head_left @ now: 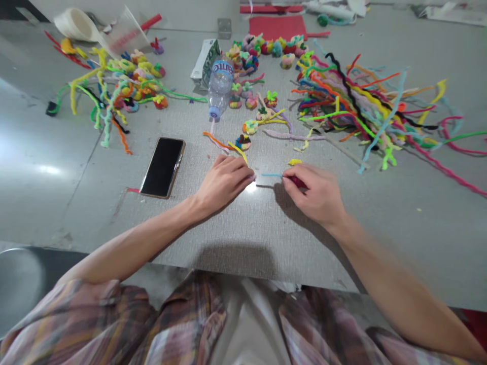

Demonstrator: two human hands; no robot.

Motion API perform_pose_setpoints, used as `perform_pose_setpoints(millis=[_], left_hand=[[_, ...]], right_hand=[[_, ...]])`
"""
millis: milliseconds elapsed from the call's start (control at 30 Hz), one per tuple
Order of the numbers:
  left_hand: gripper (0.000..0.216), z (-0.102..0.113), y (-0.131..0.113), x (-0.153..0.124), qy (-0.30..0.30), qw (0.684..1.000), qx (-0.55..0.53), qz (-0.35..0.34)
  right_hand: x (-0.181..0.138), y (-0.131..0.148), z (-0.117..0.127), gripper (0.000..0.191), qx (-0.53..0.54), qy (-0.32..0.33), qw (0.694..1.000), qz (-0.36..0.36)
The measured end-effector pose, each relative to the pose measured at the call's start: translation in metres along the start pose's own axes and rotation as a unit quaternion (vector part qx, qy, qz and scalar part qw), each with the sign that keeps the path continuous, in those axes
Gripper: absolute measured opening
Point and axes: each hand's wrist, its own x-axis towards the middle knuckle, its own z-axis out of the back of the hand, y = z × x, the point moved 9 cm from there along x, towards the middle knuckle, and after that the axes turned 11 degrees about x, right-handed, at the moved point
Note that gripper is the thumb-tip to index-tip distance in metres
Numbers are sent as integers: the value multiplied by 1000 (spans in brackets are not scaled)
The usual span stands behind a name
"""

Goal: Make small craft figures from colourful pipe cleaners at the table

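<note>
My right hand (317, 195) pinches the end of a short light blue pipe cleaner (271, 175), whose free end points left. A dark red thing (299, 181) shows inside its curled fingers; I cannot tell its kind. My left hand (226, 180) is closed just left of the blue piece, fingertips pressed together; what they hold, if anything, is hidden. Between the hands and the bottle lie an orange pipe cleaner (215, 141), a yellow one (238, 151) and a small coiled multicoloured piece (243, 142). A little yellow bit (294, 162) rests just beyond my right hand.
A phone (163, 167) lies left of my left hand. Farther back are a plastic bottle (220, 83) on its side, a big heap of loose pipe cleaners (361, 101) on the right, another pile (125, 81) on the left and a red sheet (277, 27).
</note>
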Motion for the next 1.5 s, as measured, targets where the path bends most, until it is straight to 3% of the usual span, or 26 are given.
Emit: perform_pose_setpoints(millis=[167,267,633,1033,1500], left_hand=[[18,5,9,1,-13,989,-136,56],[19,4,11,1,-10,984,-164,71],[17,9,4,-1,-45,984,-171,33],[21,9,0,-3,-38,986,-159,18],[23,9,-17,-4,-17,989,-139,-52]], right_hand=[[0,0,-5,12,3,21,1000,-7],[-1,0,-7,12,7,26,1000,-13],[-1,0,-8,12,8,27,999,-16],[0,1,-9,15,1,33,999,-21],[0,11,-27,19,27,123,992,21]])
